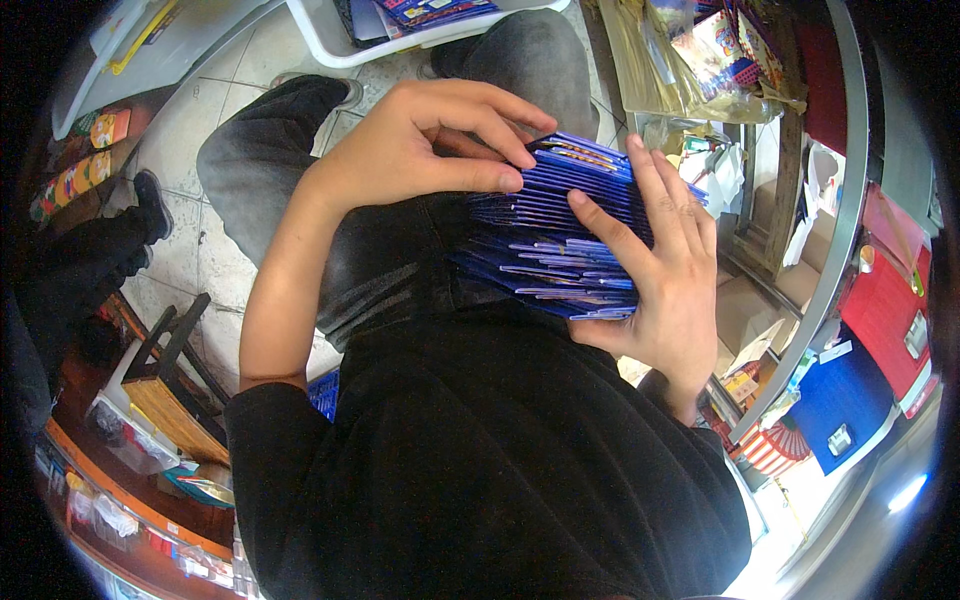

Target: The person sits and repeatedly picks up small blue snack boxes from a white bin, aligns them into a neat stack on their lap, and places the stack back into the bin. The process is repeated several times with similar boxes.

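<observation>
A thick stack of thin blue folded cards or booklets (562,202) lies over my lap, edges upward. Some of its pieces are packed close, while those nearer my body fan apart unevenly. My right hand (660,255) spans the stack's right side, thumb at the near end and fingers spread along the edges toward the far end. At the far left corner is my left hand (450,139), its thumb and index fingertips close together by the card edges. Whether those fingertips pinch a card cannot be told.
A white plastic tub (360,52) with more blue printed pieces stands beyond my knees. Shelving with a metal edge (847,187) rises at right, near a plastic bag (660,67). At left are a wooden stool (172,412) and another person's dark-clothed leg (90,247).
</observation>
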`<state>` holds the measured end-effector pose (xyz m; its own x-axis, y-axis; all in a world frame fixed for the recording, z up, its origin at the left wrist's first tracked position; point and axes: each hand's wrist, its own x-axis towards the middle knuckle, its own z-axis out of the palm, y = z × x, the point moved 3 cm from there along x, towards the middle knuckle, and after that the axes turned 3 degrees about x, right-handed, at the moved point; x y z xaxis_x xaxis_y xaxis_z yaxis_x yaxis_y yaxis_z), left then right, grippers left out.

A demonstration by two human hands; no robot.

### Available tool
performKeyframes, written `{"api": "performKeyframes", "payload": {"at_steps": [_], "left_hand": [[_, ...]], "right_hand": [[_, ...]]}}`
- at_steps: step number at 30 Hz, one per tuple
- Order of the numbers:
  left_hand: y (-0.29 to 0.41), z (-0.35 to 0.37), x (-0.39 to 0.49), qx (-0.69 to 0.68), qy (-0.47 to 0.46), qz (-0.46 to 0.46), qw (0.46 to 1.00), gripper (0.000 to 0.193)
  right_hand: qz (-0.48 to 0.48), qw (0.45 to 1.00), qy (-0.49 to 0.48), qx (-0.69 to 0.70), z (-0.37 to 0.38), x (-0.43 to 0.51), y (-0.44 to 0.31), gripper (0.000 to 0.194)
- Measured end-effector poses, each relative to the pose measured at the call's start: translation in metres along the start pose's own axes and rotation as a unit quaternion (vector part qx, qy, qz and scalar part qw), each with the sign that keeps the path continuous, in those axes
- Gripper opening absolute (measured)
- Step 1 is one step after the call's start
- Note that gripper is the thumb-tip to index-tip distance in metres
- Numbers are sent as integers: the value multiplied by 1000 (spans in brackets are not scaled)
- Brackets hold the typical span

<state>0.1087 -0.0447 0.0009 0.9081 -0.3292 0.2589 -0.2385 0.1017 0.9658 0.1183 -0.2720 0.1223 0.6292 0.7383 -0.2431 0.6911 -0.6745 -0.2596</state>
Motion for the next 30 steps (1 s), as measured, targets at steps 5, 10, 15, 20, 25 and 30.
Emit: {"api": "performKeyframes", "payload": {"at_steps": [5,10,15,20,25,30], "left_hand": [[3,1,0,4,17,-30,999,15],[7,5,-4,76,41,20,996,17],[6,5,-6,39,47,36,997,19],[6,6,-4,84,60,42,994,20],[10,12,-10,146,83,46,985,24],[9,12,-12,130,92,57,986,28]], "right_hand": [[0,1000,4,6,0,0,1,93],[2,1000,5,6,0,0,2,92],[0,1000,4,3,0,0,0,92],[9,1000,-6,20,-1,-1,1,96],[7,1000,-1,19,-1,-1,3,95],[-6,1000,7,-1,1,0,2,91]]}}
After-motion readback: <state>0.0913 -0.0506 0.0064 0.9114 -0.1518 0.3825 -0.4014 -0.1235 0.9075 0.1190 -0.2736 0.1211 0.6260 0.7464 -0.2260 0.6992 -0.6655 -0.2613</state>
